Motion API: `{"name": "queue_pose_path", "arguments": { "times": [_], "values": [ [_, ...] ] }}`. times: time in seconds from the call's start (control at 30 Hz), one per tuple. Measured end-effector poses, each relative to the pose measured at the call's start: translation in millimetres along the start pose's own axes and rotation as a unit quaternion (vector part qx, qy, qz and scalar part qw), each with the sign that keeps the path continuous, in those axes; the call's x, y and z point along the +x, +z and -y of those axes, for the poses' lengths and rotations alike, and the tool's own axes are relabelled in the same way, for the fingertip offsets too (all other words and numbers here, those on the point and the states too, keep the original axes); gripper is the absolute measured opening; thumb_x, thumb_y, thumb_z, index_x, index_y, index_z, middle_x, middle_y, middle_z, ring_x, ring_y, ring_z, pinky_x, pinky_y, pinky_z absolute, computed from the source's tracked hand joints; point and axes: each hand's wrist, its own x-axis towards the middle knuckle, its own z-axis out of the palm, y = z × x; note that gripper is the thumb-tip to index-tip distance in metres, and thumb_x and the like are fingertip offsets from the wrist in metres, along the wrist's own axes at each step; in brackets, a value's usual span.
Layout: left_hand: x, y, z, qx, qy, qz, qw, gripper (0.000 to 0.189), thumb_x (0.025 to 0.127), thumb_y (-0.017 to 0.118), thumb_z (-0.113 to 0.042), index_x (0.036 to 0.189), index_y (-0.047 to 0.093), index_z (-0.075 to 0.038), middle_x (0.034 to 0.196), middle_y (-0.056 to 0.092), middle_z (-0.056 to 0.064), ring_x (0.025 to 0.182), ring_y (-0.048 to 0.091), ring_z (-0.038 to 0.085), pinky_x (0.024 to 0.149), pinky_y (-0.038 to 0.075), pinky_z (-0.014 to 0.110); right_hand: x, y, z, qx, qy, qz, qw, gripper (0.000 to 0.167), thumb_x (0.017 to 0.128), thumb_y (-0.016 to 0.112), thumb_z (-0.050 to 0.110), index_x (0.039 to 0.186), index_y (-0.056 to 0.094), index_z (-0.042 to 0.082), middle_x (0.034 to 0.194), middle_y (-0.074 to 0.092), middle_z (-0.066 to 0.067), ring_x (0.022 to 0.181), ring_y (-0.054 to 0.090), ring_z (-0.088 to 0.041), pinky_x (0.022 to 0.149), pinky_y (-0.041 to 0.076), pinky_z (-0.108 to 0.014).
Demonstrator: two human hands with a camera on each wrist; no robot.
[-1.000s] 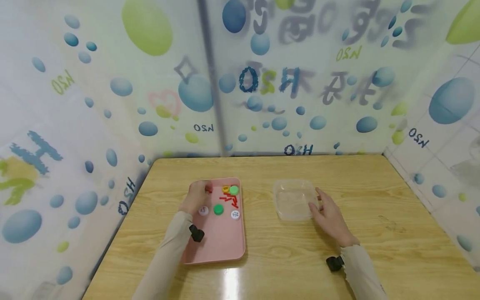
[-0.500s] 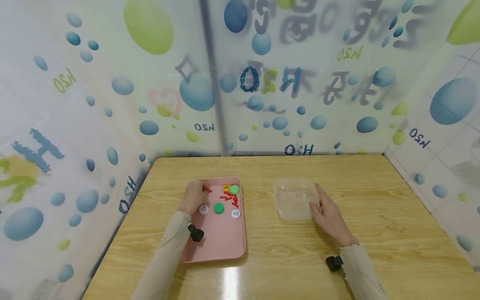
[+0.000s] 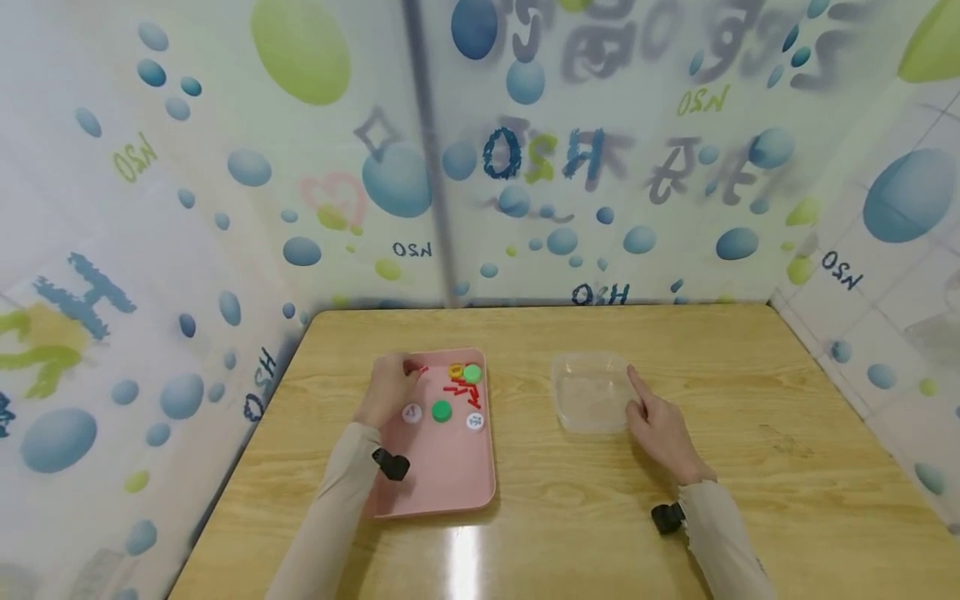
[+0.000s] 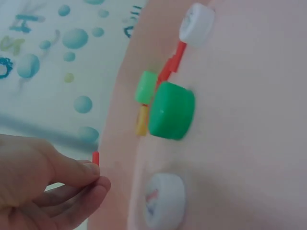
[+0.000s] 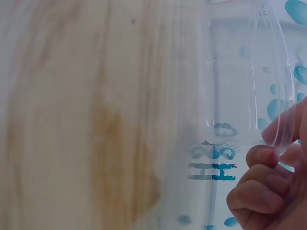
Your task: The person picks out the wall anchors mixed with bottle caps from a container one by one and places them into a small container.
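Observation:
In the head view my left hand (image 3: 386,390) is over the far left corner of a pink tray (image 3: 431,479). Its thumb and forefinger pinch a small red stick (image 4: 96,158), whose tip stands out above them in the left wrist view. My right hand (image 3: 665,433) pinches the right rim of a clear plastic container (image 3: 588,427) on the table. Seen from the right wrist, the rim passes between thumb and forefinger, and the other fingers are curled below. The container appears to hold nothing.
Inside the tray lie a green cap (image 3: 442,411), two white caps (image 3: 412,413) with markings, a light green cap (image 3: 472,373), a yellow cap-like piece (image 3: 456,371) and several red sticks (image 3: 474,396). The wooden table (image 3: 525,492) meets a patterned wall behind.
The left hand has risen slightly with the red stick, which now shows past the fingertips. On the right, the fingers have gone from loosely spread beside the container to curled, pinching its rim.

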Motion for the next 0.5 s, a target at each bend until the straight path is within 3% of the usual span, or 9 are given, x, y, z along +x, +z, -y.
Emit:
{"name": "queue_pose_path", "arguments": {
  "times": [0.4,0.5],
  "values": [
    [-3.3,-5.4,-32.3,-0.036,0.032,0.000,0.9988,0.011,0.095,0.068,-0.004,0.104,0.075,-0.001,0.097,0.074,0.014,0.084,0.068,0.023,0.072,0.057,0.034,3.0,0.1,0.0,0.026,0.045,-0.006,0.9986,0.060,0.096,0.051,0.003,0.154,0.038,0.001,0.055,0.032,0.006,0.047,0.020,-0.002,0.046,0.026,-0.022],
    [-6.2,-2.9,-35.1,-0.022,0.029,0.002,0.9993,0.012,0.095,0.068,-0.006,0.105,0.076,-0.004,0.098,0.075,0.012,0.084,0.067,0.022,0.075,0.058,0.035,0.0,2.6,-0.8,0.035,0.056,-0.006,0.9978,0.060,0.095,0.051,0.002,0.154,0.038,0.003,0.055,0.031,0.007,0.047,0.019,-0.001,0.046,0.026,-0.022]
  ]
}}
